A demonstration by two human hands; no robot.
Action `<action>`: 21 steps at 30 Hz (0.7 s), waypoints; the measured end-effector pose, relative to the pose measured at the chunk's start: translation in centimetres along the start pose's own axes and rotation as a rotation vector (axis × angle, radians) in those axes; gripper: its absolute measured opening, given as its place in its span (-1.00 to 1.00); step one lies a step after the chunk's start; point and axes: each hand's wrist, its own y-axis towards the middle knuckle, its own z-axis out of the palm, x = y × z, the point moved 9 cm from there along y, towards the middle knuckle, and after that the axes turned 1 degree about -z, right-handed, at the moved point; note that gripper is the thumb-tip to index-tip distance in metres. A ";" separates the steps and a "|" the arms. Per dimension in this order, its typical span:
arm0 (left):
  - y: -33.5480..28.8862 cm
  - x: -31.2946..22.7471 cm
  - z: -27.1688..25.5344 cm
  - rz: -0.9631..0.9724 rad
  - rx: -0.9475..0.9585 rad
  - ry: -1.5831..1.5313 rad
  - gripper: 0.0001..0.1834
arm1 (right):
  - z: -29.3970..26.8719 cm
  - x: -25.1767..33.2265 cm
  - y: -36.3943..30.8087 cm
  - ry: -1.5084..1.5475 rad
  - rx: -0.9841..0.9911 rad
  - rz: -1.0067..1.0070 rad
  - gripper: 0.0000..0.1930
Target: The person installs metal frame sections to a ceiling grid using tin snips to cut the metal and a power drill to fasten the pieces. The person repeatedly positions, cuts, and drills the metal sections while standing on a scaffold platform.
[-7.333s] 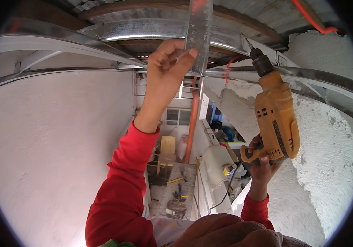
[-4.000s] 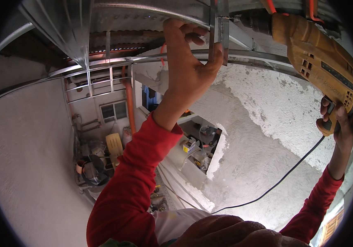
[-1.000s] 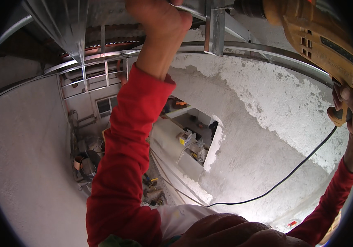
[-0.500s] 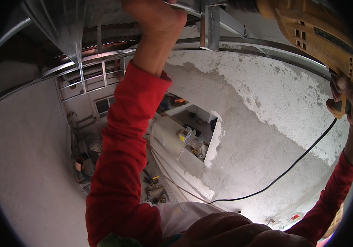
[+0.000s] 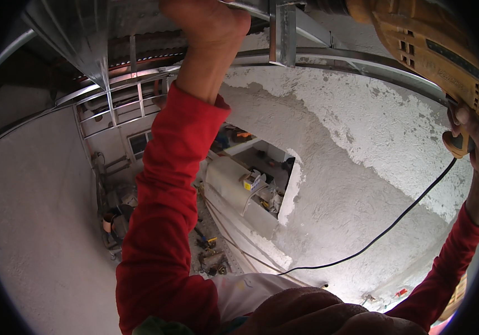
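Note:
My right hand (image 5: 472,131) is wrapped round the handle of a yellow corded power drill (image 5: 446,67) at the upper right. The drill's body slants up to the top edge, and its working tip is out of the picture. My left hand (image 5: 208,25) is raised at the top middle, beside a thin metal ceiling profile (image 5: 312,29). The upper edge cuts off most of its fingers, so its grip is hidden. A short upright metal channel (image 5: 282,36) hangs just right of it.
A black cord (image 5: 370,245) curves from the drill toward my body. Metal framing (image 5: 122,106) runs along the upper left. A rough plastered wall (image 5: 345,190) has an opening (image 5: 273,173) with a box beyond. Tools (image 5: 208,243) lie on the floor below.
My left hand and the metal framing near it sit very slightly further left in the picture. The right hand keeps its hold on the drill, almost unmoved.

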 end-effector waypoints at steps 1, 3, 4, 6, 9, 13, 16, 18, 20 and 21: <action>0.0 -0.1 0.1 0.006 0.010 0.040 -0.50 | 0.1 0.0 0.2 0.006 0.003 -0.003 -0.70; 0.1 -0.3 0.1 0.012 0.020 0.075 -0.50 | 0.8 0.3 0.6 0.004 0.010 -0.013 -0.70; 0.1 -0.4 0.2 0.012 0.021 0.073 -0.50 | 1.2 0.6 0.8 -0.012 0.015 -0.023 -0.70; 0.1 -0.6 0.4 0.015 0.028 0.071 -0.49 | 1.9 0.6 0.6 -0.211 -0.010 0.059 -0.63; 0.1 -0.6 0.6 0.014 0.025 0.065 -0.49 | 1.8 0.1 -0.5 -0.584 -0.070 0.286 -0.35; -0.1 -0.5 0.5 0.012 -0.002 0.062 -0.50 | 1.8 -0.1 0.4 -0.185 -0.030 0.132 -0.62; 0.0 -0.5 0.5 0.014 0.007 0.043 -0.50 | 0.7 -0.1 0.3 -0.083 -0.027 -0.003 -0.68; 0.0 -0.5 0.3 0.015 0.005 0.048 -0.50 | 0.2 -0.3 0.2 -0.082 -0.028 -0.016 -0.67; 0.1 -0.5 0.3 0.019 -0.005 0.076 -0.50 | 0.4 0.1 0.0 -0.008 -0.015 -0.026 -0.66; 0.1 -0.5 0.2 0.013 -0.014 0.071 -0.50 | 0.4 -0.2 -0.1 -0.103 -0.030 0.037 -0.64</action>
